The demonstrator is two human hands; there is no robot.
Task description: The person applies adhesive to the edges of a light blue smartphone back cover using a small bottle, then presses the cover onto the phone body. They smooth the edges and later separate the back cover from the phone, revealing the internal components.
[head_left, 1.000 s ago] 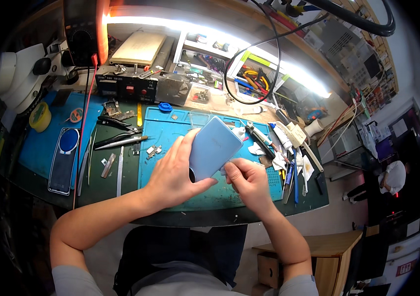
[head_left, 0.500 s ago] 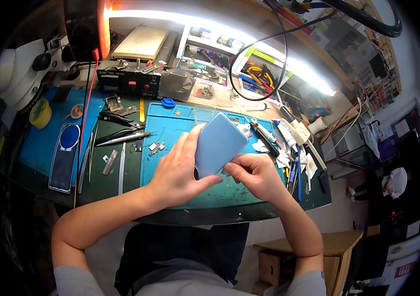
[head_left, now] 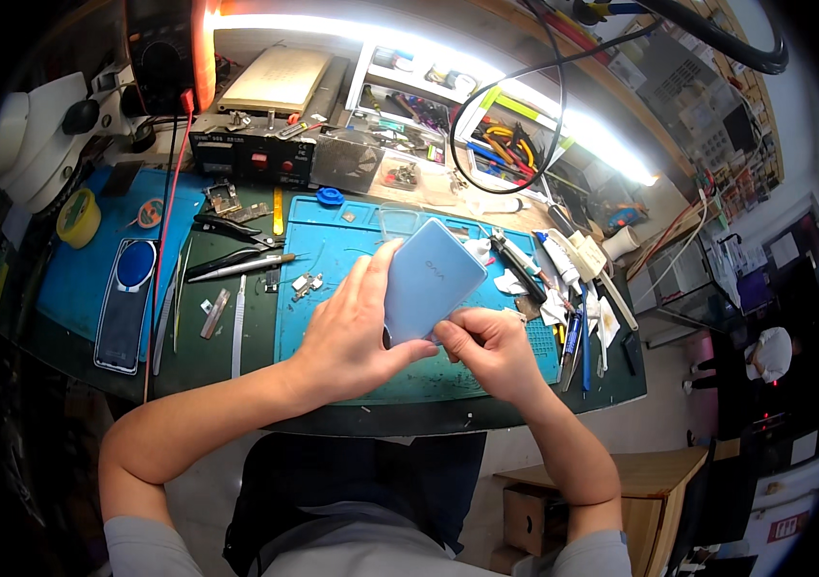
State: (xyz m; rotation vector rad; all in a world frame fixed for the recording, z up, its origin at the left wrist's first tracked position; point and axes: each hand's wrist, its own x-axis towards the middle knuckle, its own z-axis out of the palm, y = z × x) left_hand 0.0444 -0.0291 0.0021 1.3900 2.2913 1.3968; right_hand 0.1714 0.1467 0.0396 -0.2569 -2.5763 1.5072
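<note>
A light blue smartphone (head_left: 434,279) is held tilted above the blue work mat (head_left: 400,370), its back facing up. My left hand (head_left: 357,332) grips it along the left edge, fingers on the far side and thumb by the near corner. My right hand (head_left: 488,348) pinches at the phone's near right edge, thumb and forefinger pressed together; anything small between them is hidden. Small metal parts (head_left: 308,286) lie on the mat left of the phone.
Pliers (head_left: 227,262), tweezers (head_left: 238,327) and a phone back cover (head_left: 127,308) lie to the left. Cutters (head_left: 517,264), a white tube (head_left: 558,260) and a blue pen (head_left: 573,332) crowd the right. A power supply box (head_left: 254,159) stands behind. A cable loop (head_left: 560,106) hangs overhead.
The phone has turned slightly, so lettering on its back now shows. My right hand has shifted a little down and left, still pinching at the phone's edge.
</note>
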